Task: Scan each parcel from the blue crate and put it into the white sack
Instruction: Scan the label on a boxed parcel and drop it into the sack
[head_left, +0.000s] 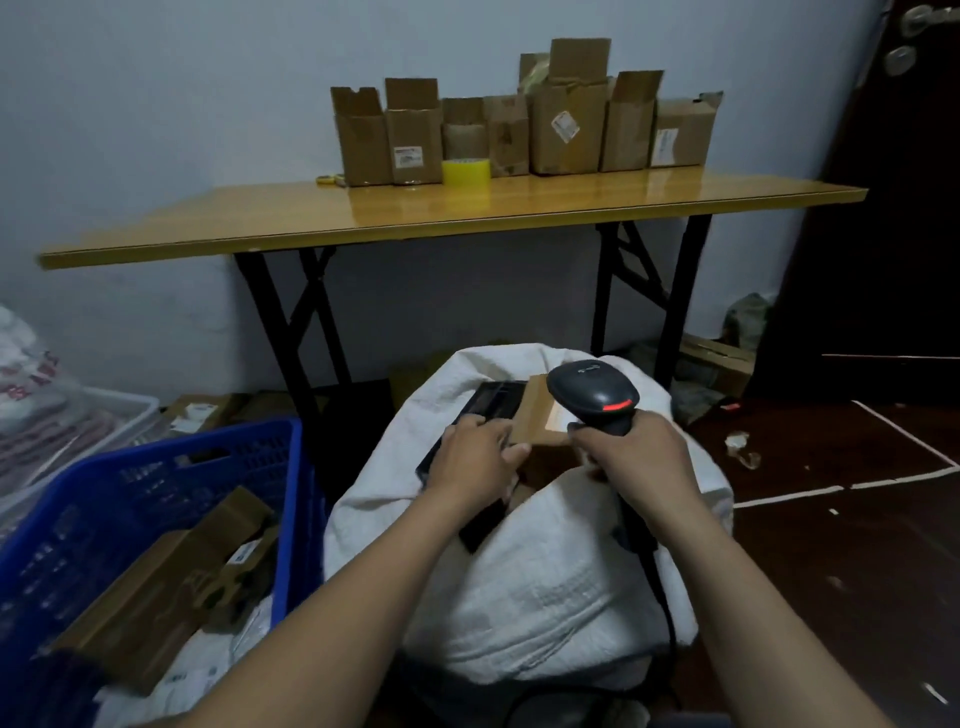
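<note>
My left hand (475, 457) grips a brown cardboard parcel (537, 415) with a white label, holding it over the open mouth of the white sack (545, 571). A black flat parcel (483, 415) lies in the sack mouth under that hand. My right hand (636, 457) holds a black barcode scanner (592, 397) with a red lit strip, its head right above the parcel's label. The blue crate (156, 499) stands at the lower left with brown cardboard parcels (171, 582) and white mailers inside.
A yellow folding table (447, 218) stands ahead with several open cardboard boxes (566, 124) and a yellow tape roll (466, 171). White bags and a grey tray (78, 431) sit at the far left. A dark door (893, 208) and dark floor with white tape lines are at right.
</note>
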